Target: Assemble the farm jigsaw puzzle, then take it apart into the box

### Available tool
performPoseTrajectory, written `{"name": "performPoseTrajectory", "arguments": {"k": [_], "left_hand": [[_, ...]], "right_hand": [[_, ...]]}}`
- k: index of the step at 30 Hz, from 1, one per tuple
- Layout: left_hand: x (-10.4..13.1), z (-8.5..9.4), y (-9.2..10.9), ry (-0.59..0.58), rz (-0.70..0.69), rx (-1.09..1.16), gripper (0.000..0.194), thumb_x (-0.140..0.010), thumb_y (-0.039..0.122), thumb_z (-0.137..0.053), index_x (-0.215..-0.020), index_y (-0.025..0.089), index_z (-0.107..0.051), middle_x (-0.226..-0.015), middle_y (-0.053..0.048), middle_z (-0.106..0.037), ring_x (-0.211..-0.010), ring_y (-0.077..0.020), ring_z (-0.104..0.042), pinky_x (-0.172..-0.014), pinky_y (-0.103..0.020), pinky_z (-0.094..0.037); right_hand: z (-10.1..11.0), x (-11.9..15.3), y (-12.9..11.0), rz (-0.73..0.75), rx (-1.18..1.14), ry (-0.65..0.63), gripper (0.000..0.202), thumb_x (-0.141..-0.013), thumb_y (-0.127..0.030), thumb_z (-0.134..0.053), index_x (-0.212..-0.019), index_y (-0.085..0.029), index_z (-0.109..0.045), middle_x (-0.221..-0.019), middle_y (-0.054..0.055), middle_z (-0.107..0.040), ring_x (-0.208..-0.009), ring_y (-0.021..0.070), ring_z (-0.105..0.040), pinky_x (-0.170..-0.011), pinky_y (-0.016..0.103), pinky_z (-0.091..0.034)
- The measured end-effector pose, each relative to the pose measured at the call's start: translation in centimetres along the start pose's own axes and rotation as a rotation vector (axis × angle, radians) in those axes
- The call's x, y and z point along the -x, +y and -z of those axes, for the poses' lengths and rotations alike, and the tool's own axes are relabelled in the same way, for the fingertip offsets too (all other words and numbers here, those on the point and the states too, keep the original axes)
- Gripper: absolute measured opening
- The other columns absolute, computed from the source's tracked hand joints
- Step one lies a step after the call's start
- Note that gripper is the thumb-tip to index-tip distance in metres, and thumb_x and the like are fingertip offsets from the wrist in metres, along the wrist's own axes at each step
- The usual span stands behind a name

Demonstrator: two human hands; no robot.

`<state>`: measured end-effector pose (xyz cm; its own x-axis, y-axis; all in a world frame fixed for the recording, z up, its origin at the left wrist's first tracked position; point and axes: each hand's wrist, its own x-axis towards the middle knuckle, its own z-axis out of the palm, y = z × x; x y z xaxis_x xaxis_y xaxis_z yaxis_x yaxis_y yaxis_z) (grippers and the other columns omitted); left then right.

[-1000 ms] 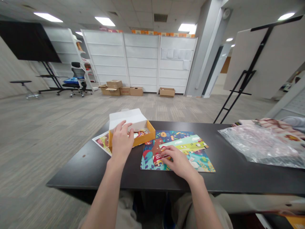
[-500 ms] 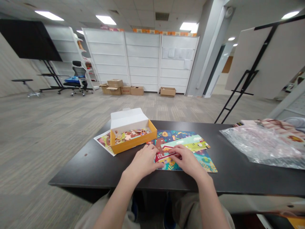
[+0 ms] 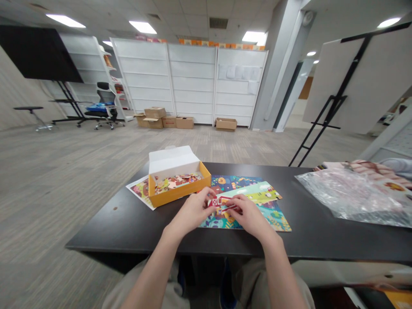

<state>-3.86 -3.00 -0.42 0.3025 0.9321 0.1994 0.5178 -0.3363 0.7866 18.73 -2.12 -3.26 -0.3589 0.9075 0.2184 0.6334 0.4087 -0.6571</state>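
Note:
A dark blue printed picture sheet (image 3: 277,219) lies on the black table. Slantwise across it rests a green strip of joined puzzle pieces (image 3: 262,192) showing a meadow. My left hand (image 3: 195,210) pinches a red puzzle piece (image 3: 214,202) with a white-crossed barn door, at the strip's left end. Close by on the right, my right hand (image 3: 247,214) has its fingers closed on another red and white puzzle piece (image 3: 227,207), partly covered by the fingertips. Whether the two pieces are locked together cannot be made out.
A yellow box (image 3: 180,193) with its white lid raised holds several loose pieces, left of the sheet. A printed paper (image 3: 140,192) lies partly under it. At the right is a clear plastic bag (image 3: 344,197) by folded cloth. The table's front edge (image 3: 144,251) is near me.
My left hand has moved slightly up, and its thumb now grips the barn-door piece. That piece has shifted up towards the strip. My right hand has moved slightly left.

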Motion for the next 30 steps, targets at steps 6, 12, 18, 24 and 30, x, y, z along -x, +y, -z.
{"name": "performPoseTrajectory", "arguments": {"k": [6, 12, 18, 24, 30], "left_hand": [[-1.9, 3.7, -2.3, 0.579, 0.045, 0.039, 0.024, -0.087, 0.037, -0.059, -0.104, 0.019, -0.06, -0.093, -0.006, -0.071, -0.079, -0.0205, -0.07, -0.074, -0.033, -0.056], [-2.3, 4.4, -2.2, 0.816, -0.05, -0.469, 0.027, -0.09, 0.029, -0.057, -0.114, 0.016, -0.063, -0.142, -0.019, -0.05, -0.137, -0.0339, -0.045, -0.114, -0.05, -0.037], [-1.0, 0.9, 0.0, 0.278, -0.164, -0.43, 0.02, -0.098, 0.028, -0.046, -0.106, 0.023, -0.064, -0.108, -0.006, -0.07, -0.103, -0.0213, -0.066, -0.094, -0.035, -0.051], [-1.5, -2.1, 0.6, -0.035, -0.145, -0.588, 0.037, -0.097, 0.033, -0.052, -0.129, 0.016, -0.057, -0.13, -0.013, -0.064, -0.122, -0.0264, -0.056, -0.105, -0.041, -0.044], [-2.5, -2.6, -0.1, -0.082, -0.105, -0.557, 0.041, -0.095, 0.037, -0.057, -0.13, 0.016, -0.058, -0.128, -0.015, -0.063, -0.121, -0.0283, -0.056, -0.106, -0.044, -0.042]], "right_hand": [[-0.1, 0.0, -0.2, -0.01, 0.001, 0.011, 0.012, -0.09, -0.022, -0.062, -0.097, -0.02, -0.072, -0.103, 0.005, -0.061, -0.084, 0.0162, -0.065, -0.079, 0.028, -0.052], [-0.1, 0.2, -0.3, -0.008, -0.002, 0.008, 0.012, -0.091, -0.023, -0.06, -0.096, -0.02, -0.071, -0.104, 0.005, -0.061, -0.085, 0.0163, -0.066, -0.079, 0.029, -0.053], [-0.1, 0.3, -0.9, 0.018, 0.041, 0.019, 0.014, -0.089, -0.019, -0.063, -0.1, -0.02, -0.072, -0.103, 0.006, -0.06, -0.089, 0.0182, -0.065, -0.083, 0.031, -0.052], [-0.1, 0.3, -1.7, 0.055, 0.033, 0.002, 0.018, -0.087, -0.016, -0.064, -0.102, -0.022, -0.072, -0.101, 0.005, -0.06, -0.091, 0.0181, -0.062, -0.084, 0.031, -0.051], [0.9, 0.4, -1.4, 0.049, 0.007, 0.0, 0.016, -0.088, -0.019, -0.063, -0.1, -0.021, -0.073, -0.096, 0.005, -0.064, -0.086, 0.0184, -0.063, -0.08, 0.032, -0.051]]}}
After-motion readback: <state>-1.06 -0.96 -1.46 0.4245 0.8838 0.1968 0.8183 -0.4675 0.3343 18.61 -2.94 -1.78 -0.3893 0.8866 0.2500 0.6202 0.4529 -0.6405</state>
